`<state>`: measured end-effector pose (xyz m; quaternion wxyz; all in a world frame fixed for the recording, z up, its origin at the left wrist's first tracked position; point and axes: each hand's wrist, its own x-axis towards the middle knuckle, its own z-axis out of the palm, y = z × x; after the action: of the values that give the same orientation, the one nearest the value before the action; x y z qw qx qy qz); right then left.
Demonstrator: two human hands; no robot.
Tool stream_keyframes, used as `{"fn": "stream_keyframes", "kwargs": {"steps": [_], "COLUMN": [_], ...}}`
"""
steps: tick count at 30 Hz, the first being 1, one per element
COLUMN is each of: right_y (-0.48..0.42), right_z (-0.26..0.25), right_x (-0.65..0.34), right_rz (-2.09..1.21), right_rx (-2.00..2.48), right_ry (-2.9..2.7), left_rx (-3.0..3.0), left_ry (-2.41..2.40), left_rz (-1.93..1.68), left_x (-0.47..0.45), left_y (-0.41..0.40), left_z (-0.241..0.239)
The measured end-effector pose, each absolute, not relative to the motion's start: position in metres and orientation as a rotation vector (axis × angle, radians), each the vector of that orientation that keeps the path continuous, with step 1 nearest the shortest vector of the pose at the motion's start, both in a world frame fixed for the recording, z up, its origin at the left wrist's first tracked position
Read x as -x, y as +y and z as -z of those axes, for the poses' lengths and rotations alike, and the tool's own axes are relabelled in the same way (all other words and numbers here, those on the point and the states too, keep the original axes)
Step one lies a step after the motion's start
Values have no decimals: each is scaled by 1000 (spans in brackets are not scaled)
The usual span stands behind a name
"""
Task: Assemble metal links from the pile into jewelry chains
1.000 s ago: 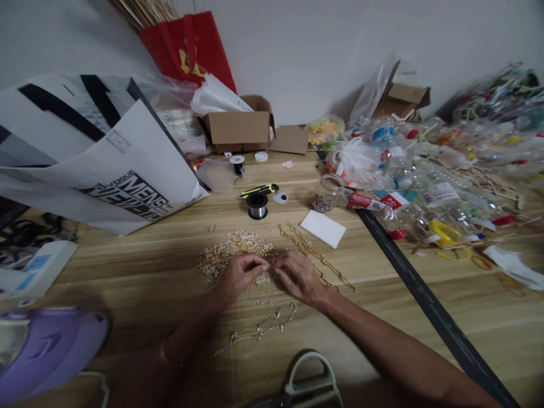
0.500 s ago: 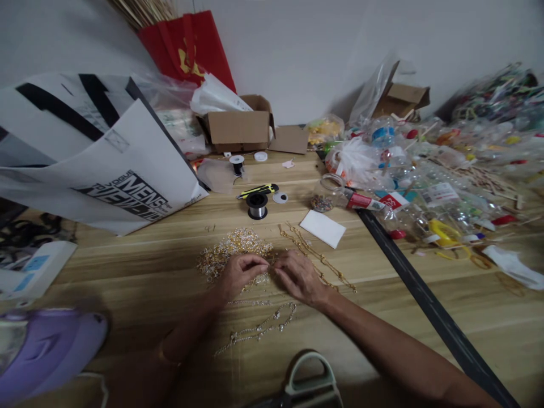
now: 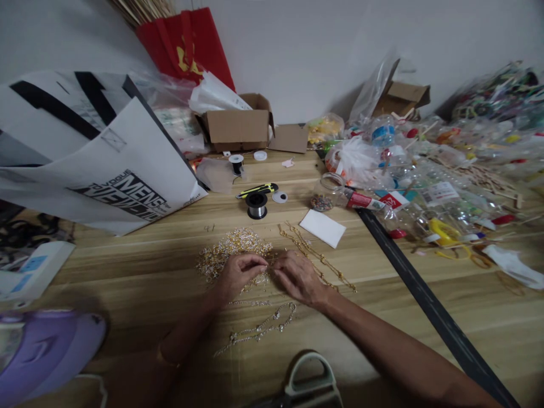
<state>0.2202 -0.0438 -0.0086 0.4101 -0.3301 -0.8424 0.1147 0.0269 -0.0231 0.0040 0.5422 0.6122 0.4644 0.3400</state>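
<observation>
My left hand (image 3: 242,273) and my right hand (image 3: 296,275) face each other at the near edge of a pile of gold and silver jewellery pieces (image 3: 232,246). Both are closed in a pinch, fingertips almost meeting. Whatever lies between them is too small to name. Right of the pile, gold chains (image 3: 325,259) stretch on the table, partly behind my right hand. Below my hands lies a silver chain (image 3: 261,330) in a loop, with a shorter silver strand (image 3: 249,303) above it.
Behind the pile stand a wire spool (image 3: 256,205), a yellow-black cutter knife (image 3: 257,191) and a jar of beads (image 3: 327,195). A white paper (image 3: 322,228) lies to the right. Scissors (image 3: 312,377) are at the front edge. Plastic bottles (image 3: 442,192) crowd the right, a white bag (image 3: 127,164) the left.
My hands hold nearly the same pinched pose at the same spot. Only a very slight shift of the view shows; nothing has been visibly let go or picked up.
</observation>
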Motion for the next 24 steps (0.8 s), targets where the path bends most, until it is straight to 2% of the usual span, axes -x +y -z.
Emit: {"fn": "stream_keyframes", "kwargs": {"steps": [12,24], "right_y": [-43,-43], "right_z": [10,11], "right_x": [-220,-221], "right_rz": [-280,-295], "right_rx": [847,861], "right_ry": [-2115,-2115], "left_rx": [-1521,-1210], "left_ry": [1126,1079], "left_rz": [-783,-855], "left_x": [-26,-24], "left_y": [-23,-22], "left_z": [-10,-4]}}
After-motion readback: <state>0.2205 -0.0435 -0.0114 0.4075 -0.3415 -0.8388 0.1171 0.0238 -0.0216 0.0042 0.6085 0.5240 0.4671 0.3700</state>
